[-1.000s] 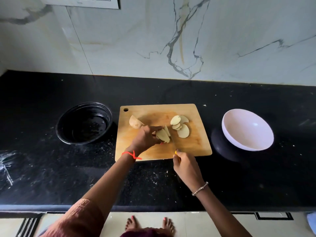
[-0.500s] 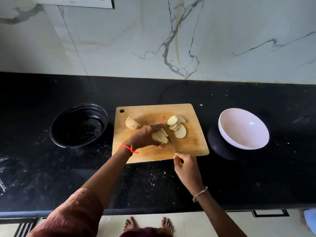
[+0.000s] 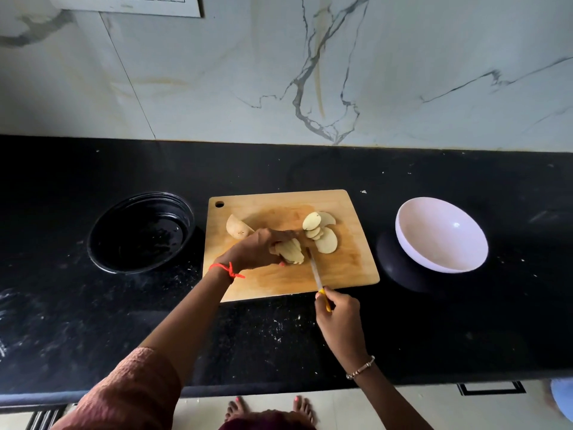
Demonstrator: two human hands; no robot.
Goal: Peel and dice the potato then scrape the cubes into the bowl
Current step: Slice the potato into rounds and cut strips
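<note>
On the wooden cutting board my left hand holds down a partly sliced potato piece. My right hand grips a yellow-handled knife, its blade lying against the right side of that piece. Several cut potato slices lie fanned out just right of the blade. Another potato half rests at the board's back left, behind my left hand. The white bowl stands tilted on the black counter to the right of the board, nothing inside it.
A black round container sits left of the board. The black counter has white specks in front of the board. A marble wall rises behind. The counter's front edge runs below my forearms, with bare feet on the floor beneath.
The knife blade has slid forward along the potato piece, and my right hand has stayed near the board's front edge. The left hand keeps its hold.
</note>
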